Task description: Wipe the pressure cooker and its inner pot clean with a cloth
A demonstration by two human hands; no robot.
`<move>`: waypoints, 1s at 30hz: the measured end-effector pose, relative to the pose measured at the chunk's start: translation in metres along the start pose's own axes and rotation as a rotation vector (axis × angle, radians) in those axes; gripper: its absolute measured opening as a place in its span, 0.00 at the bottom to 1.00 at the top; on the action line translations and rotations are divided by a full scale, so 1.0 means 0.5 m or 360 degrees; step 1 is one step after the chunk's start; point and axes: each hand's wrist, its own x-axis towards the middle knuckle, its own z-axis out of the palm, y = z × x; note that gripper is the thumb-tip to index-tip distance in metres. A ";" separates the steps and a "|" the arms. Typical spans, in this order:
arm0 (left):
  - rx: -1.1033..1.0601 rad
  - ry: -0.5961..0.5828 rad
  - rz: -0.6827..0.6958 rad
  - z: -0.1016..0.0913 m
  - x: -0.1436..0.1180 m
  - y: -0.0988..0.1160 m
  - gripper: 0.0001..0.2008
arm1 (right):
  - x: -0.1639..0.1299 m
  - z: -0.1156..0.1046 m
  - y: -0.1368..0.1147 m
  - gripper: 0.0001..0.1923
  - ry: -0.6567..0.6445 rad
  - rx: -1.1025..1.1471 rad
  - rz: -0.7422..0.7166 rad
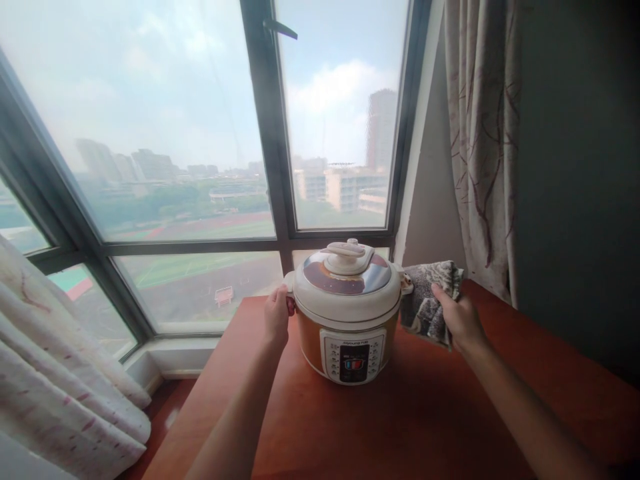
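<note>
An electric pressure cooker [345,313] with a cream lid and a brown body stands upright on the wooden table. Its control panel [355,357] faces me. My left hand [277,313] is closed around the cooker's left side handle, the fingers partly hidden behind it. To the right of the cooker, my right hand [461,317] pinches a folded grey patterned cloth [427,300] between thumb and fingers. The cloth hangs beside the right side handle [406,283]; I cannot tell if it touches it. The lid, with its knob [345,250], sits on the cooker.
The reddish wooden table [310,427] stretches toward me and to the right. Behind it rises a large window [277,167] with dark frames. A pale curtain [55,373] hangs at the left, another patterned curtain [485,147] at the right.
</note>
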 end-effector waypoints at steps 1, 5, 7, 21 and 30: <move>-0.0002 0.0013 0.0012 0.001 0.000 -0.003 0.20 | -0.011 -0.003 -0.011 0.17 0.0080 -0.0092 -0.0157; 0.0001 0.0059 0.0065 0.002 0.004 -0.015 0.19 | -0.066 0.022 -0.065 0.18 -0.0082 -0.0377 -0.0839; 0.0008 0.0074 0.0076 0.003 0.006 -0.019 0.19 | -0.100 0.052 -0.087 0.17 -0.0495 -0.0515 -0.1232; 0.0059 -0.0009 -0.0049 -0.007 0.018 -0.018 0.22 | -0.194 0.138 -0.176 0.33 -0.1022 -0.1350 -0.1760; 0.0069 -0.0055 -0.0120 -0.011 0.014 -0.008 0.20 | -0.056 0.099 -0.078 0.33 -0.1026 -0.0913 -0.1773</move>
